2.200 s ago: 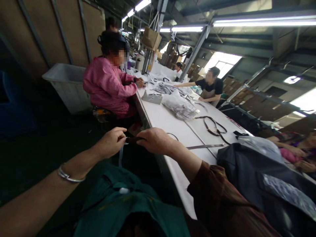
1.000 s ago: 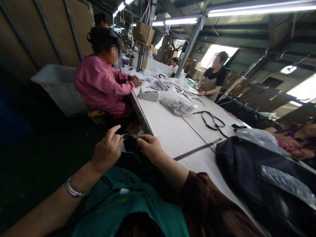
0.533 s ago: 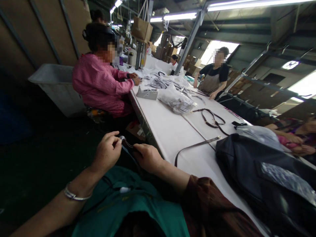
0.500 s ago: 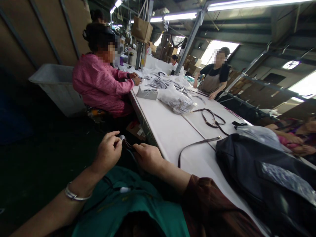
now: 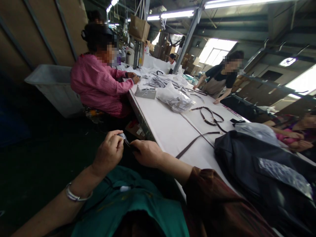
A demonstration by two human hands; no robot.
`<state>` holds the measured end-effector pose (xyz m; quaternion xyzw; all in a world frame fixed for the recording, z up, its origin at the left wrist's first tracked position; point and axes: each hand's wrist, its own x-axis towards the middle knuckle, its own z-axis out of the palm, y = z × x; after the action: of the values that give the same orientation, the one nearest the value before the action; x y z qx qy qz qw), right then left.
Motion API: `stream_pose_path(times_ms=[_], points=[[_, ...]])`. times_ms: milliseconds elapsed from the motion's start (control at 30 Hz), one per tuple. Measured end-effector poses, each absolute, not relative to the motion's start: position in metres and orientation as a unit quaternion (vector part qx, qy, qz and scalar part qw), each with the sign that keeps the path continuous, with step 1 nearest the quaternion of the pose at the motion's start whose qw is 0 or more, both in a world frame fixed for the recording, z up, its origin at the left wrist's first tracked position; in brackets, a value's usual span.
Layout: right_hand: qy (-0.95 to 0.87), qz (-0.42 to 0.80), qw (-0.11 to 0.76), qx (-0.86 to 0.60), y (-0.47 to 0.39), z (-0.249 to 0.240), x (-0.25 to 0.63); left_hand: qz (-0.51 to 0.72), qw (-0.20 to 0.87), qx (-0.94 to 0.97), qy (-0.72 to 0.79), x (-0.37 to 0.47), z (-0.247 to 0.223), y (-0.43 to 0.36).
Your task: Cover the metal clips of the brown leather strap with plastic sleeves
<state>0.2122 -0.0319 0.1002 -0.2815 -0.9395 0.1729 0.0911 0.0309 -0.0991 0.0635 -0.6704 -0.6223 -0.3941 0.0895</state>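
My left hand [image 5: 108, 151] is closed, pinching a small whitish-grey wrapped piece [image 5: 122, 135] at the end of a dark strap [image 5: 127, 143]. Close beside it, my right hand [image 5: 147, 153] is closed round the same strap, which spans the short gap between the two. Both hands are held in the air above my green apron [image 5: 133, 194], off the table's left edge. A dark brown strap [image 5: 197, 141] with a metal end lies on the table and passes behind my right forearm; whether it joins the one I hold cannot be seen.
On the white table [image 5: 168, 131] lie a looped brown strap [image 5: 212, 121], a clear bag [image 5: 174, 98], a grey angled block [image 5: 145, 92], a heap of grey strips [image 5: 163, 81] and a black bag [image 5: 249, 164]. Co-workers sit or stand around it. A white bin [image 5: 53, 89] stands left.
My left fingers have folded in tighter on the wrapped piece. The strap on the table now runs straighter beside my right forearm. The standing co-worker has leaned forward and to the right.
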Motion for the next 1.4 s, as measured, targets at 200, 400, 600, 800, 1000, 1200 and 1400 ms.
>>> stream_pose_path(times_ms=[200, 400, 600, 800, 1000, 1200, 1400], points=[[-0.796, 0.466, 0.165, -0.349, -0.039, 0.056, 0.198, -0.396, 0.037, -0.681, -0.615, 0.038, 0.053, -0.102], [-0.948, 0.079, 0.096, -0.293, -0.045, 0.079, 0.207, -0.398, 0.056, -0.671, -0.622, 0.041, 0.055, -0.1], [-0.966, -0.018, 0.042, -0.253, -0.046, 0.095, 0.205, -0.328, 0.156, -0.686, -0.63, 0.05, 0.06, -0.103], [-0.765, 0.515, 0.116, -0.37, -0.029, 0.08, 0.203, -0.327, 0.179, -0.713, -0.594, 0.049, 0.054, -0.109], [-0.593, 0.697, 0.194, -0.352, -0.037, 0.059, 0.197, -0.385, 0.117, -0.672, -0.622, 0.046, 0.05, -0.106], [-0.9, 0.252, 0.104, -0.34, -0.039, 0.077, 0.201, -0.391, 0.062, -0.684, -0.613, 0.057, 0.053, -0.109], [-0.713, 0.576, 0.135, -0.377, -0.018, 0.083, 0.199, -0.381, -0.033, -0.718, -0.581, 0.052, 0.055, -0.104]])
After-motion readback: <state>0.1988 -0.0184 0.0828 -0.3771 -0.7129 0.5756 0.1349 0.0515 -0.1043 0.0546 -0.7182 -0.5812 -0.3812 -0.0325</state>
